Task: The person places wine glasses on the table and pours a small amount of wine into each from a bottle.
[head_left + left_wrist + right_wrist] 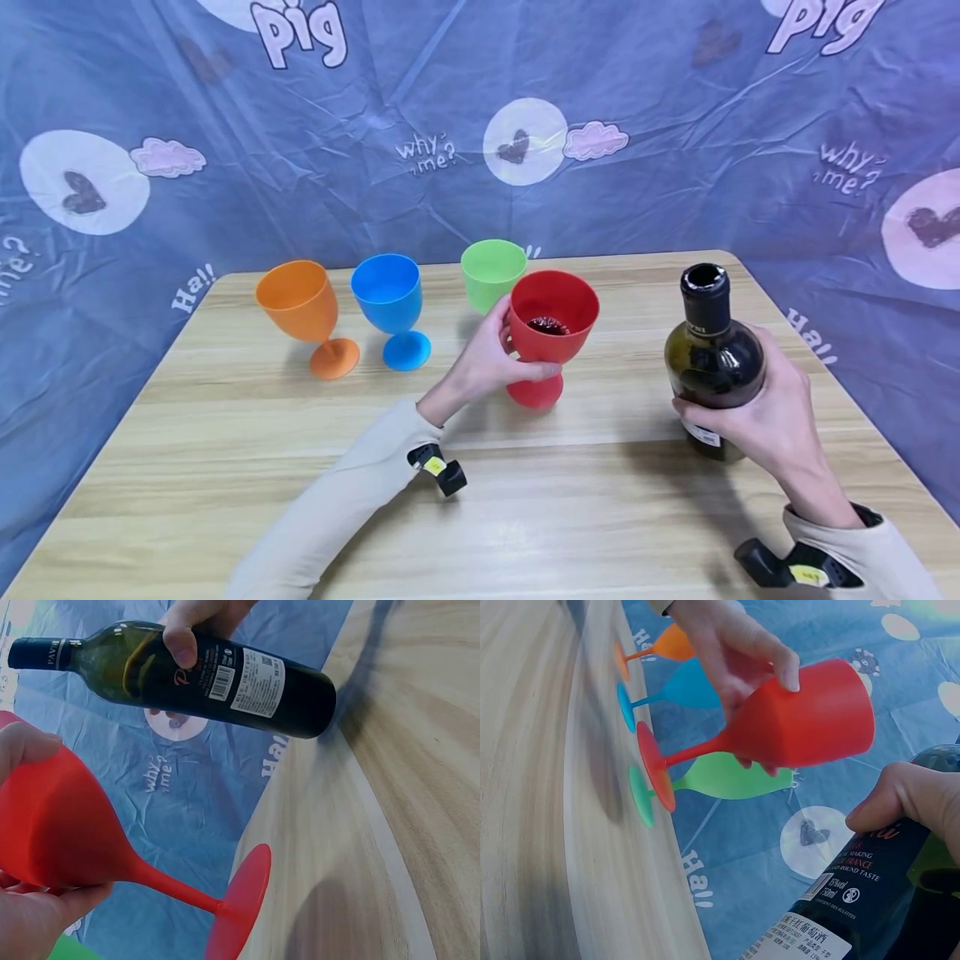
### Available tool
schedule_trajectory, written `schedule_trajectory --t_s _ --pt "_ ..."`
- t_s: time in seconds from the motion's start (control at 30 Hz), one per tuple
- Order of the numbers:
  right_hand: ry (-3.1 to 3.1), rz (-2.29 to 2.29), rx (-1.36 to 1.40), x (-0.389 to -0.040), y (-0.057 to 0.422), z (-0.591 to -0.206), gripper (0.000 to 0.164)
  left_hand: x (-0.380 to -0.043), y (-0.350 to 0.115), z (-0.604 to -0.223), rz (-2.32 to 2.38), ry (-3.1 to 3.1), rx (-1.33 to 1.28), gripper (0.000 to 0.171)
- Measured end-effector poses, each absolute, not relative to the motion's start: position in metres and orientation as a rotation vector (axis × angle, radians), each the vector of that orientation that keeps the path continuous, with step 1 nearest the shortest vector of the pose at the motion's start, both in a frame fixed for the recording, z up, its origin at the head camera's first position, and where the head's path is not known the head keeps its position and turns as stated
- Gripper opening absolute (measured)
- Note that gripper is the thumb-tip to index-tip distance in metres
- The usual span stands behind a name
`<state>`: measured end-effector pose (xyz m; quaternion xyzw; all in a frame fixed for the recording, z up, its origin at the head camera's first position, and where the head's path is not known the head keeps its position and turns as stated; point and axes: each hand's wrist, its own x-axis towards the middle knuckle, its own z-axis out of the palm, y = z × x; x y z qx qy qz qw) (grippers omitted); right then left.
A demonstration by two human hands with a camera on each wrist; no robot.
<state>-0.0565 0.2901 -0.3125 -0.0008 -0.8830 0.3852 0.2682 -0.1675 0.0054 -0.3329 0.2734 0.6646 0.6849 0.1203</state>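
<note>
My left hand (486, 354) grips the bowl of a red goblet (553, 304), with the thumb on its near side. A little dark red liquid (548, 326) lies in the bottom of its bowl. The goblet's foot (241, 904) appears raised off the table, apart from its shadow. On the right, my right hand (783, 408) holds a dark green wine bottle (716, 362) by its body, neck up and mouth uncovered. White labels (258, 682) show on the bottle in the left wrist view. Whether its base touches the table I cannot tell.
An orange goblet (298, 302) and a blue goblet (387, 292) stand at the back left of the wooden table (225, 467). Behind the red goblet is a green goblet (492, 271), partly hidden. A blue printed cloth (337, 192) hangs beyond the table's back edge.
</note>
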Motion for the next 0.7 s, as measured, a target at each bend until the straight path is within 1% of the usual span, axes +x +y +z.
schedule_trajectory --t_s 0.3,0.7 --pt "-2.379 1.058 -0.026 -0.054 0.292 -0.311 0.087 -0.172 0.015 -0.333 2.011 1.963 0.799 0.082" --pt "-2.387 1.063 -0.062 -0.050 0.293 -0.310 0.086 -0.178 0.029 -0.333 1.999 1.985 0.792 0.083"
